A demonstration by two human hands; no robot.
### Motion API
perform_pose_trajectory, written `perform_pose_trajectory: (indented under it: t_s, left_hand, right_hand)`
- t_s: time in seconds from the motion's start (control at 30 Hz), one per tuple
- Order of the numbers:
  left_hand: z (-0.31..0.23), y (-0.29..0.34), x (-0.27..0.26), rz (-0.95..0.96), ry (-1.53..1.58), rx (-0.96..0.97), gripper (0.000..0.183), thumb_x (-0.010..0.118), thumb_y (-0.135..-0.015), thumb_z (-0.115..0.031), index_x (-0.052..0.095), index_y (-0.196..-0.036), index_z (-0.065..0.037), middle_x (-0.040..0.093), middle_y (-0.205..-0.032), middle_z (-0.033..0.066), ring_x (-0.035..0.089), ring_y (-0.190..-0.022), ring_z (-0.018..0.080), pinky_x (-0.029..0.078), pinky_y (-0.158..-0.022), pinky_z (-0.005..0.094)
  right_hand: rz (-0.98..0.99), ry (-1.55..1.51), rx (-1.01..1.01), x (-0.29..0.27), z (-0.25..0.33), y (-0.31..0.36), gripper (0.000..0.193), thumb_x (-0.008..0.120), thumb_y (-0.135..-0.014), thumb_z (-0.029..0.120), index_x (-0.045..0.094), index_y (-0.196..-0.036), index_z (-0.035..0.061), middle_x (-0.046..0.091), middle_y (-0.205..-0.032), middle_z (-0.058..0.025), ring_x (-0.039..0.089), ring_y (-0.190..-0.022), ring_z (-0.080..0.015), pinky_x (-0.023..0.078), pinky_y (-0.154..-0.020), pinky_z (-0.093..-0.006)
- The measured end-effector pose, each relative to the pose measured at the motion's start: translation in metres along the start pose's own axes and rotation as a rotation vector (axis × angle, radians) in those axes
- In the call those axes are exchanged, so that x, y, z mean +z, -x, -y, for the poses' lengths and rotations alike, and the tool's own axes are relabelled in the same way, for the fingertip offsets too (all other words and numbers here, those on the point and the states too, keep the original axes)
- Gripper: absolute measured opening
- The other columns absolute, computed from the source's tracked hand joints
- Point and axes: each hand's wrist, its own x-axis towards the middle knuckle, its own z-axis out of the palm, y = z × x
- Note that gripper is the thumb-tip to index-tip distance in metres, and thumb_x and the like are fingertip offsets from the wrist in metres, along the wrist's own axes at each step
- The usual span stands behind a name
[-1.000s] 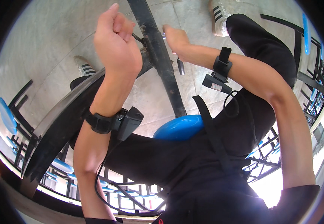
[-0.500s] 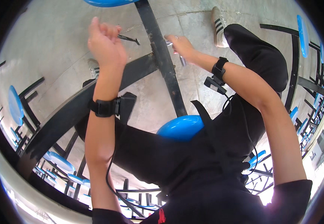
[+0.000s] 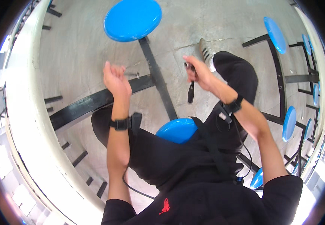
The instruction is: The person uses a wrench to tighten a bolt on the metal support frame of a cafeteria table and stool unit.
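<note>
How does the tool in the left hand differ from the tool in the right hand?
The left tool shows a thin rod; the right tool shows a thicker, dark handle. The left tool's rod points toward the picture's right, while the right tool's handle points down the picture. Both are held, one in the left hand, one in the right hand.

Slim rod (image 3: pixel 133 74) left of dark-handled tool (image 3: pixel 191 93)

A black short-sleeved shirt (image 3: pixel 215 204) bears a red emblem (image 3: pixel 165 206).
</note>
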Motion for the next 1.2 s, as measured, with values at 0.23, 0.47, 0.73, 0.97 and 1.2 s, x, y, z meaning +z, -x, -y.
perform_pose_trajectory:
  t_s: [0.23, 0.47, 0.73, 0.97, 1.2]
  left_hand:
    - [0.014, 0.107, -0.011, 0.164, 0.178, -0.233, 0.043, 0.04, -0.091, -0.023, 0.022, -0.053, -0.015, 0.021, -0.049, -0.0014, 0.019, -0.045, 0.0108, 0.03, -0.058, 0.0297]
    - [-0.007, 0.089, -0.034, 0.164, 0.15, -0.206, 0.042, 0.039, -0.091, -0.022, 0.023, -0.053, -0.016, 0.02, -0.047, -0.002, 0.017, -0.042, 0.0106, 0.03, -0.059, 0.0289]
    - [-0.02, 0.086, -0.051, 0.124, 0.314, -0.174, 0.039, 0.041, -0.089, -0.02, 0.026, -0.053, -0.016, 0.022, -0.044, -0.0024, 0.018, -0.039, 0.0102, 0.033, -0.06, 0.029]
    - [-0.022, 0.098, -0.034, 0.252, 0.442, -0.201, 0.036, 0.04, -0.091, -0.02, 0.03, -0.057, -0.014, 0.02, -0.045, -0.0018, 0.015, -0.037, 0.0107, 0.034, -0.062, 0.0277]
    - [-0.016, 0.09, -0.053, 0.323, 0.645, -0.277, 0.038, 0.038, -0.09, -0.017, 0.027, -0.053, -0.016, 0.019, -0.044, -0.0027, 0.016, -0.037, 0.0118, 0.032, -0.059, 0.0281]
  right_hand:
    - [0.036, -0.392, 0.163, -0.006, -0.065, 0.065, 0.036, 0.062, -0.082, 0.041, 0.04, -0.068, 0.0162, 0.024, -0.046, 0.0091, 0.019, -0.037, -0.0044, 0.019, -0.039, -0.0239]
    - [-0.144, -0.309, 0.093, 0.016, -0.079, 0.03, 0.033, 0.064, -0.078, 0.033, 0.044, -0.066, 0.0104, 0.03, -0.051, 0.0028, 0.028, -0.039, -0.0081, 0.026, -0.035, -0.0269]
    - [-0.16, -0.248, 0.08, 0.035, -0.094, 0.006, 0.034, 0.066, -0.074, 0.027, 0.042, -0.058, 0.0098, 0.033, -0.046, 0.0, 0.03, -0.034, -0.0114, 0.026, -0.032, -0.0277]
    - [-0.152, -0.048, 0.006, 0.037, -0.1, 0.009, 0.028, 0.067, -0.07, 0.022, 0.045, -0.064, 0.0059, 0.041, -0.048, -0.0033, 0.038, -0.036, -0.0127, 0.032, -0.033, -0.028]
    - [-0.134, 0.142, -0.141, 0.043, -0.105, 0.013, 0.016, 0.062, -0.07, 0.019, 0.061, -0.072, 0.0037, 0.058, -0.055, -0.007, 0.044, -0.037, -0.0109, 0.034, -0.032, -0.0257]
